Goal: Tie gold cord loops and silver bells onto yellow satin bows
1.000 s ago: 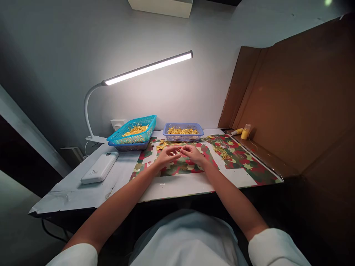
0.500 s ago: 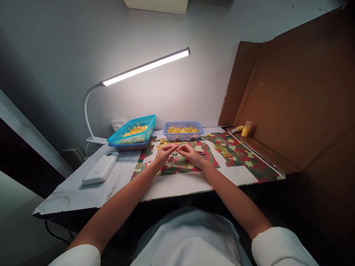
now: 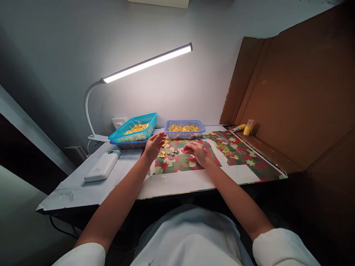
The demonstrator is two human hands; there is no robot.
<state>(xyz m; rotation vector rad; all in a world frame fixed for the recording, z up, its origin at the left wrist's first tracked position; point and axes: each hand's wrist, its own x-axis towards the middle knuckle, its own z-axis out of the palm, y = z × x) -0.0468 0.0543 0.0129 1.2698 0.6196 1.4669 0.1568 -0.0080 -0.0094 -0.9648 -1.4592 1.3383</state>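
Observation:
My left hand (image 3: 154,146) is raised over the left part of the camouflage-patterned sheet (image 3: 180,166), beside several small gold bows (image 3: 163,153). Its fingers reach forward, slightly apart, with nothing visible between them. To its right, my right hand (image 3: 195,150) hovers over the sheet with fingers bent and fingertips drawn together. Whatever they may pinch is too small to make out. Between the two hands lies a little group of silver bells (image 3: 172,153).
A purple basket (image 3: 184,135) of gold pieces stands at the back. Left of it, a turquoise basket (image 3: 133,137) rests on a blue one. A white power bank (image 3: 102,166), desk lamp (image 3: 90,111), gold strands (image 3: 224,149), yellow bottle (image 3: 246,129) and cardboard wall (image 3: 291,92) surround the work area.
My hands, close together before, have parted. The left has gone left and slightly away from me, the right slightly right. The bells and gold bows between them show more fully.

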